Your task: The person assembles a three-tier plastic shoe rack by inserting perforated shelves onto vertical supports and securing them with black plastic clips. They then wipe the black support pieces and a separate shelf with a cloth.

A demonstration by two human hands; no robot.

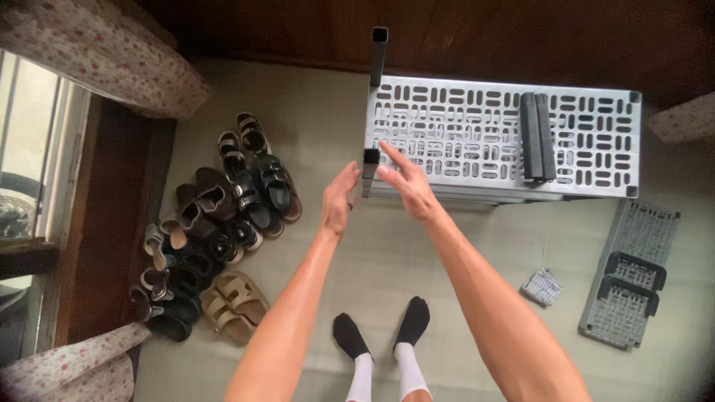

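Dark post (369,170) upright at near-left corner of grey shelf (477,134), scene centre. Left hand (339,202) and right hand (406,186) flank post, grips wide, holding nothing. Second post (378,56) at far-left corner. Shoes (223,223) left on floor.

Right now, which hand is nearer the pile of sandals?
Left. The left hand hangs just right of the sandals, beside a dark post; the right hand is farther right, over the grey shelf.
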